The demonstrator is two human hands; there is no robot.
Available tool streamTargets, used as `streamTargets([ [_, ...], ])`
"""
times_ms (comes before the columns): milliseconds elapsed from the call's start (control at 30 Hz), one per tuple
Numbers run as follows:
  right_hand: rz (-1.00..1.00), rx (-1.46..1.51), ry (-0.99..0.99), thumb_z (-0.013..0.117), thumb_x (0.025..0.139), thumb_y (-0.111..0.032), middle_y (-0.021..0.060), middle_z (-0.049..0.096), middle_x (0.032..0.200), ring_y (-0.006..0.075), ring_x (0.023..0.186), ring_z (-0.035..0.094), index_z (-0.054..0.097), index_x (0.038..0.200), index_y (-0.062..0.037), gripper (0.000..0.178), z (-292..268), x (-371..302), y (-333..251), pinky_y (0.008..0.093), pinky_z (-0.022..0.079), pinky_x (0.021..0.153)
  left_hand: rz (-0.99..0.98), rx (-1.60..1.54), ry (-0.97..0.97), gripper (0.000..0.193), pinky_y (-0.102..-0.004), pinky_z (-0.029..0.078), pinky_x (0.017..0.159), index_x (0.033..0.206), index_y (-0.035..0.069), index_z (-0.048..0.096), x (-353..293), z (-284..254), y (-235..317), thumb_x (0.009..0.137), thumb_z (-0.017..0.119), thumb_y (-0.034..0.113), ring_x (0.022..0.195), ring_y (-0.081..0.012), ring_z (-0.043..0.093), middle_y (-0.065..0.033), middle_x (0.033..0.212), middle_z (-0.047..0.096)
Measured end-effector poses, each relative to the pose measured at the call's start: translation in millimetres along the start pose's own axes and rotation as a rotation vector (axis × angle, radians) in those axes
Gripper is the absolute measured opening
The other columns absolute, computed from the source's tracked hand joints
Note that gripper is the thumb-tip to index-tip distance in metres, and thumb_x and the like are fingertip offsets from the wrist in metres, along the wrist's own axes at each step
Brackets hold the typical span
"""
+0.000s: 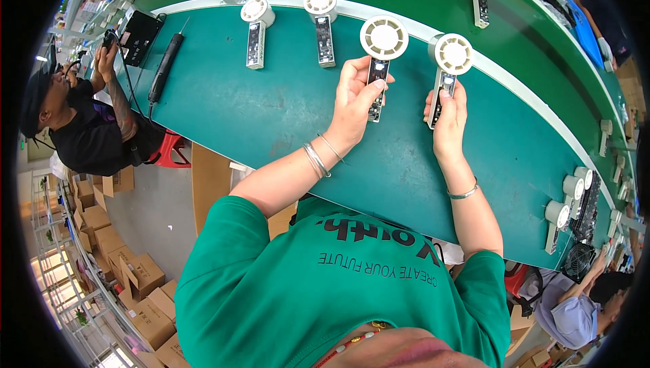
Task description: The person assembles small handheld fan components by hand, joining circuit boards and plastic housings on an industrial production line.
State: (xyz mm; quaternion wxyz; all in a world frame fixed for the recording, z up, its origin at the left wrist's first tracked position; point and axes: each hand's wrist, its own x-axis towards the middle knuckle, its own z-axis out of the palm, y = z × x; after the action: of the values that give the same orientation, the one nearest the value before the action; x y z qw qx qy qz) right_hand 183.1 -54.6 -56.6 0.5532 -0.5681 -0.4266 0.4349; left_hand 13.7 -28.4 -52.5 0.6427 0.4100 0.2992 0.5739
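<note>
My left hand (351, 107) is wrapped round the handle of a white handheld fan (384, 37), thumb on the handle's exposed circuit board. In my right hand (449, 121) is a second, similar fan (453, 54), its thumb also on the open handle. Both fans have their round, slotted heads pointing away from me, side by side and apart. Beyond my left hand, two more such fans lie on the green bench (230, 104): one fan (256, 44) farther left and another fan (324, 39) nearer my hand, both with bare boards showing in their handles.
A black electric screwdriver (166, 67) with a cable lies at the left, by a black box (141, 37). Several fans (556, 214) stand at the right end. Another fan (480, 4) sits on the green strip past the white rail (535, 100). Co-workers (88, 124) sit at both sides.
</note>
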Motion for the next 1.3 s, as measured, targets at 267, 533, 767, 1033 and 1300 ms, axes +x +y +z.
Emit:
streamTargets([
  [267, -0.029, 0.002, 0.022, 0.048, 0.091, -0.017, 0.0032, 0.053, 0.080, 0.0066, 0.060, 0.049, 0.036, 0.129, 0.0002, 0.043, 2.7, 3.3, 0.6, 0.0206, 0.042, 0.049, 0.026, 0.020, -0.006, 0.034, -0.0229, 0.048, 0.066, 0.119, 0.004, 0.039, 2.4, 1.9, -1.0, 0.089, 0.054, 0.009, 0.081, -0.0108, 0.054, -0.0136, 0.097, 0.058],
  [533, 0.009, -0.135, 0.031, 0.058, 0.085, -0.011, 0.0045, 0.054, 0.075, 0.0080, 0.050, 0.049, 0.044, 0.116, 0.0034, 0.037, 18.8, 14.6, 3.1, 0.0238, 0.041, 0.042, 0.058, 0.029, 0.039, 0.037, -0.0220, 0.048, 0.062, 0.118, 0.003, 0.040, 0.8, -4.5, 11.2, 0.086, 0.059, 0.005, 0.077, -0.0100, 0.055, -0.0117, 0.096, 0.059],
  [767, -0.273, -0.642, -0.057, 0.056, 0.073, -0.015, 0.0188, 0.060, 0.083, 0.0357, 0.075, 0.058, 0.057, 0.086, 0.0042, 0.023, 53.9, 65.0, -22.6, 0.0433, 0.049, 0.072, 0.314, 0.191, 0.428, 0.030, -0.0237, 0.047, 0.057, 0.106, -0.001, 0.053, 26.9, -48.2, 84.3, 0.080, 0.068, 0.004, 0.072, -0.0122, 0.059, -0.0114, 0.094, 0.064],
  [1033, -0.186, -0.814, 0.099, 0.059, 0.074, -0.025, 0.0232, 0.057, 0.109, 0.0350, 0.106, 0.054, 0.059, 0.103, 0.0030, 0.040, 72.8, 70.7, -25.1, 0.0447, 0.046, 0.088, 0.190, 0.992, 0.682, 0.020, -0.0288, 0.045, 0.059, 0.086, -0.004, 0.065, 54.7, -260.2, 126.5, 0.081, 0.064, 0.016, 0.066, -0.0111, 0.053, -0.0037, 0.075, 0.062],
  [1300, -0.331, -0.907, 0.982, 0.057, 0.078, -0.011, 0.0168, 0.061, 0.103, 0.0312, 0.097, 0.059, 0.064, 0.102, -0.0051, 0.026, -338.9, -34.0, -88.5, 0.0386, 0.048, 0.084, 0.764, 1.865, 0.788, 0.046, -0.0379, 0.049, 0.079, 0.108, -0.005, 0.060, 60.0, -222.3, 144.0, 0.082, 0.069, 0.032, 0.090, -0.0235, 0.058, -0.0150, 0.101, 0.063],
])
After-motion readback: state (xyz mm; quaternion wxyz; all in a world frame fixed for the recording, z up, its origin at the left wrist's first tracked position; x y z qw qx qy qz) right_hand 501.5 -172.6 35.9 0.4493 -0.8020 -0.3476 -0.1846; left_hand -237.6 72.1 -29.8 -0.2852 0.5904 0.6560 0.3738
